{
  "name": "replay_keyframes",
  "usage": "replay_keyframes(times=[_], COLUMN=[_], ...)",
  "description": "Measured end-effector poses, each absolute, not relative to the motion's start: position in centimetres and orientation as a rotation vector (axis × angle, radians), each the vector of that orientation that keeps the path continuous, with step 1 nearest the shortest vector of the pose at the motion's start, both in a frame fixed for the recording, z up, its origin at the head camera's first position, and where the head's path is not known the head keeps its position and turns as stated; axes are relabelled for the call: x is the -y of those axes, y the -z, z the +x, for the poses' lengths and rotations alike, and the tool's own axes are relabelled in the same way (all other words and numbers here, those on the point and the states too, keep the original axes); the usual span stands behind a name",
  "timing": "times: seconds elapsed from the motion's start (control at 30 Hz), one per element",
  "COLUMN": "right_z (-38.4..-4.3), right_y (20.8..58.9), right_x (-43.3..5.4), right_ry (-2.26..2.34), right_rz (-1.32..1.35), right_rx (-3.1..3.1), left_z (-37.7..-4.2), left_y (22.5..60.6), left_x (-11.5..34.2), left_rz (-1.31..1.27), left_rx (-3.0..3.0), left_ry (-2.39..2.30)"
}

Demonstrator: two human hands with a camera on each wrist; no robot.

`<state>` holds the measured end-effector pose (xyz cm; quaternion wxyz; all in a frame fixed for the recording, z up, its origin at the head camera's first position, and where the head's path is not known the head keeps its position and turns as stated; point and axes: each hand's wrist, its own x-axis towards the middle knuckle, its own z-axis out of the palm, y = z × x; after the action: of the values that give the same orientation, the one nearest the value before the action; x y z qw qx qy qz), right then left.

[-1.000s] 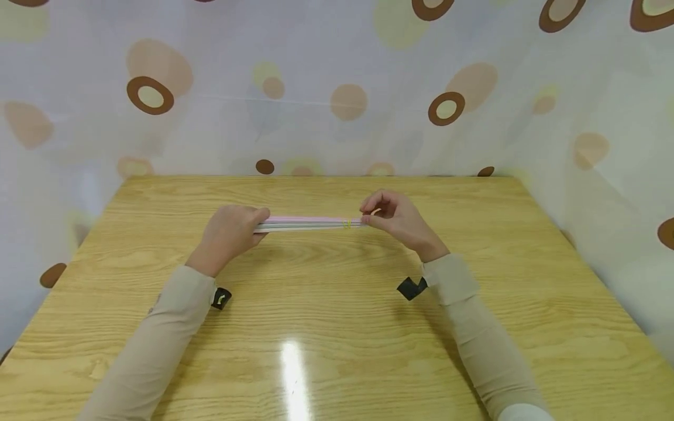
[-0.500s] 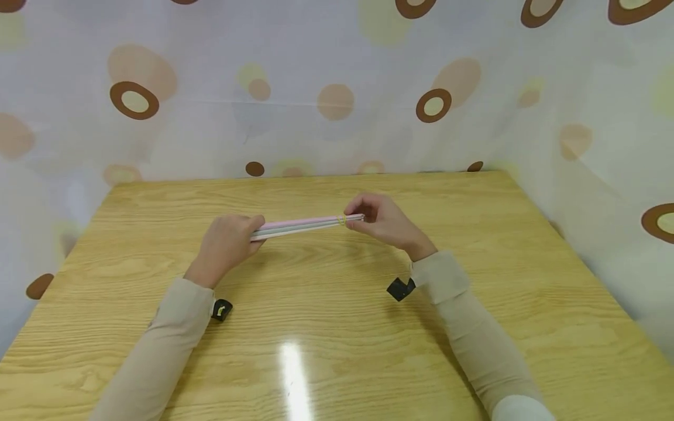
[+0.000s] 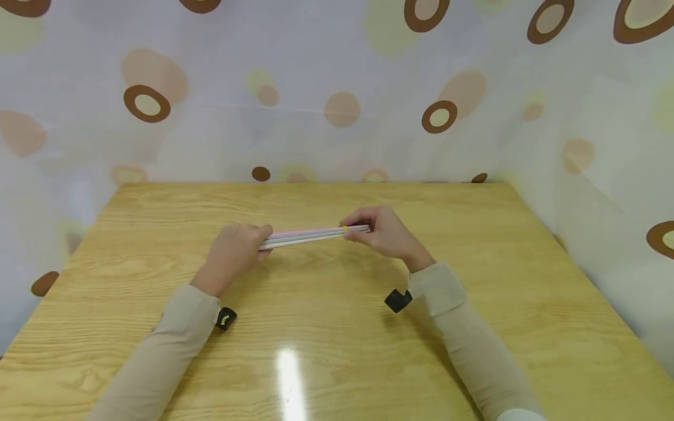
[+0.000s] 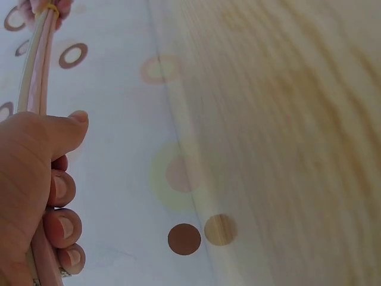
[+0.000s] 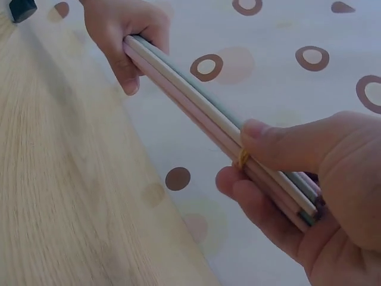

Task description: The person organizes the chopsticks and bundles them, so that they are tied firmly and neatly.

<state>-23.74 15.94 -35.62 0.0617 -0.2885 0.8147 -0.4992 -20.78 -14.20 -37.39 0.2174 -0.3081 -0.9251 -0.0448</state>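
Pink, white, greenish sticks [image 5: 196,101] — 2 hands [image 3: 234,252] [image 3: 388,235] curled round them.

Wood-grain table [image 3: 337,316] with a bright glare streak [image 3: 291,383], and behind it a pale, brown-ringed backdrop [image 3: 295,52].

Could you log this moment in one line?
left hand: grips stick bundle | right hand: pinches stick bundle at yellow band | stick bundle: above wooden table

High head view, downward; close wrist views, hands [image 5: 354,179] [image 5: 119,27] seemingly in both.
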Motion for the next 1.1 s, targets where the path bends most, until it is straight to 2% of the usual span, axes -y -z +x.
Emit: replay_keyframes(times=[0.27,0.4,1.1], right_z=[-23.6,-24.0,-24.9], right_y=[36.5,36.1,35.9], right_x=[-15.5,-16.0,-17.0], right_ry=[1.282,1.287,1.242], right_rz=[-0.975,-1.061,-1.149], right_rx=[-2.568,-2.562,-2.656], left_z=[-20.4,-20.5,-20.5], left_y=[37.6,37.7,37.3], left_x=[13.6,13.7,12.7], left_rz=[-0.860,-0.828,-0.791], left_rx=[2.585,2.592,2.618], left_ry=[0.139,0.166,0.210])
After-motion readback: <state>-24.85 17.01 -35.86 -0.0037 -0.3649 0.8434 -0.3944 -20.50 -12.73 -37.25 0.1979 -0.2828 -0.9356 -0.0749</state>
